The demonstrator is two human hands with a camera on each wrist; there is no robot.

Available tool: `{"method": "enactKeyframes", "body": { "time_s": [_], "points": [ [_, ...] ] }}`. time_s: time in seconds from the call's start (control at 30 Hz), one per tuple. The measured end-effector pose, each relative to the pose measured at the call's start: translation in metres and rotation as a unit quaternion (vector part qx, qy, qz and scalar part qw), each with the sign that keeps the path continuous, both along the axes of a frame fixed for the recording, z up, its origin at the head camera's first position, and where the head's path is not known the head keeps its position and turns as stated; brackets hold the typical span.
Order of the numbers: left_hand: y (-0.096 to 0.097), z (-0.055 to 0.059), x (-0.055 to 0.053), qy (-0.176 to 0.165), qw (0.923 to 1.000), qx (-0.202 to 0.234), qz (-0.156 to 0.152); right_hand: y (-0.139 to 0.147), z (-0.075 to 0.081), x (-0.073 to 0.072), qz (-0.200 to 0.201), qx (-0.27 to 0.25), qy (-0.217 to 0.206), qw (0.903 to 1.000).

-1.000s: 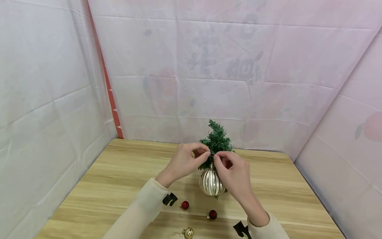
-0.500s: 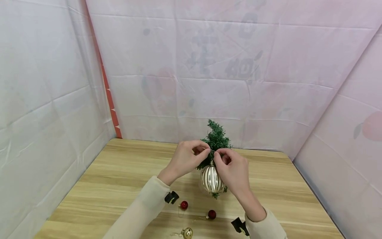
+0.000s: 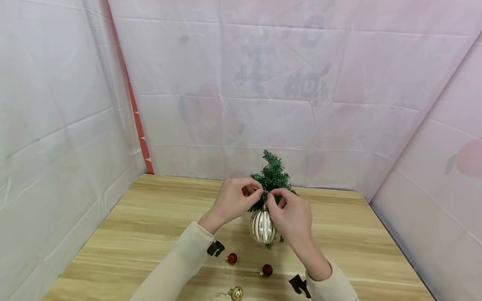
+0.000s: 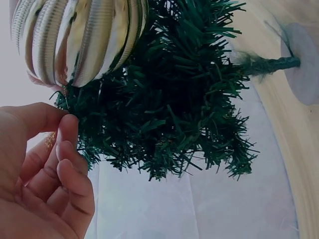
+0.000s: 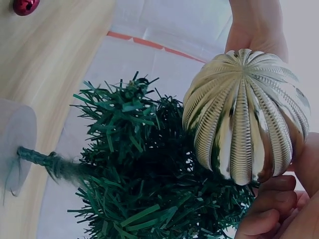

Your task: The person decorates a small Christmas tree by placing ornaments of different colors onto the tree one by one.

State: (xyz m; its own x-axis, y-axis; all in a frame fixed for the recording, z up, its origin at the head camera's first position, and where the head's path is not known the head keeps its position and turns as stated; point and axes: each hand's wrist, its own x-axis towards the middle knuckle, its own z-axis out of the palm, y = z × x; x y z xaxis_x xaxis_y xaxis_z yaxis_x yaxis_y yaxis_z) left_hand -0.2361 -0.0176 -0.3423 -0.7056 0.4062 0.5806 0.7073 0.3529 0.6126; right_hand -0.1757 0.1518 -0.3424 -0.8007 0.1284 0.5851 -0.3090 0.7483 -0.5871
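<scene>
A large, ribbed, shiny champagne-gold Christmas bauble (image 3: 262, 228) hangs in front of a small green artificial Christmas tree (image 3: 274, 172). My left hand (image 3: 233, 201) pinches the bauble's thin gold string (image 4: 66, 97) between thumb and index finger, above its cap; more gold thread shows inside the curled fingers in the left wrist view. Just right of it, my right hand (image 3: 293, 213) has thumb and index finger pinched on the string, level with the left fingertips. In the right wrist view the bauble hides those fingertips. The tree's round pale base (image 5: 19, 144) stands on the table.
Two small red baubles, one left (image 3: 232, 258) and one right (image 3: 267, 270), lie on the wooden table (image 3: 158, 234) in front of the tree. A small gold bauble (image 3: 236, 293) lies nearer the front edge. White cloth walls (image 3: 188, 125) enclose the back and sides.
Both hands stay pinched at the string. The fingertips and the hanging bauble have shifted slightly left, the right hand moving a little more than the left.
</scene>
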Motion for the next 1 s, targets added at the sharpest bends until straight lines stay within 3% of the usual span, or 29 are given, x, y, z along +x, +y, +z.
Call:
{"method": "enactKeyframes", "body": {
  "time_s": [0.3,1.0],
  "points": [
    [-0.004,-0.006,0.002,-0.025,0.9995,-0.013,-0.01,-0.004,-0.006,0.001,0.009,0.012,0.014,0.9998],
    [-0.003,-0.012,0.003,-0.034,0.9988,0.024,-0.026,0.0,-0.005,0.007,0.033,-0.006,0.026,0.9991]
  ]
}}
